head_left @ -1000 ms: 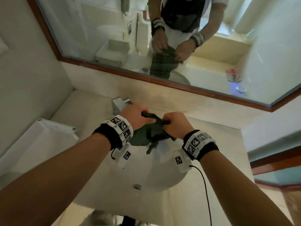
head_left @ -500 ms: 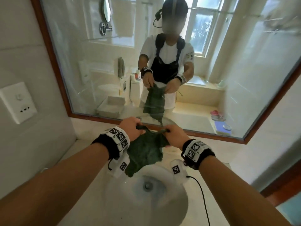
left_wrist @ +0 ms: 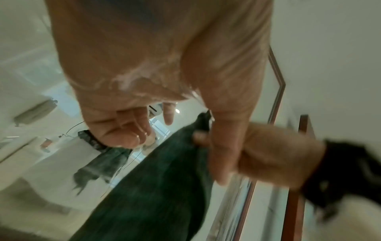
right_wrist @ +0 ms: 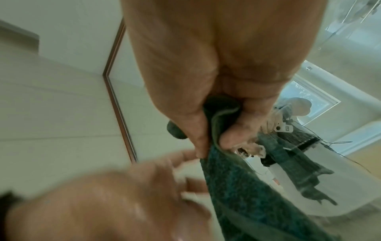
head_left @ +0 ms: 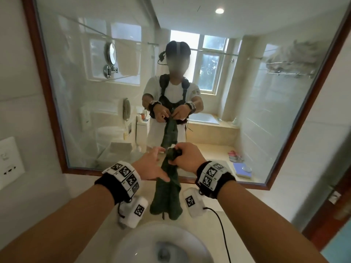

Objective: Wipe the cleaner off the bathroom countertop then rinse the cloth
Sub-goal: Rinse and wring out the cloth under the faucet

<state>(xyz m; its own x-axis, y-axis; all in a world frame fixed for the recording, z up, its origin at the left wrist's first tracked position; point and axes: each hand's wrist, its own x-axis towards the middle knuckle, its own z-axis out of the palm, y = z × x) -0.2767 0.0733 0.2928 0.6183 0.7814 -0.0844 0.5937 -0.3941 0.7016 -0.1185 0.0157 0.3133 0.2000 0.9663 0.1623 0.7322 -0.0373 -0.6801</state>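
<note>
A dark green cloth [head_left: 167, 196] hangs in a long bunch above the back rim of the white sink [head_left: 133, 242]. My right hand [head_left: 176, 155] grips its top end, fingers and thumb curled round the fabric [right_wrist: 218, 124]. My left hand [head_left: 158, 162] is beside it with fingers spread and holds nothing; only its thumb lies against the cloth [left_wrist: 154, 187]. The left palm [left_wrist: 134, 78] looks wet. Beige countertop [head_left: 205, 224] surrounds the basin.
A large wood-framed mirror [head_left: 47, 103] stands right behind the counter, close to my hands. The sink drain [head_left: 163, 253] is below the cloth. A wall socket [head_left: 9, 162] is on the left wall. A black cable [head_left: 222, 230] trails from my right wrist.
Both hands rose with the cloth from the basin toward the mirror. My left hand let go of its corner, so the cloth now hangs from the right hand alone.
</note>
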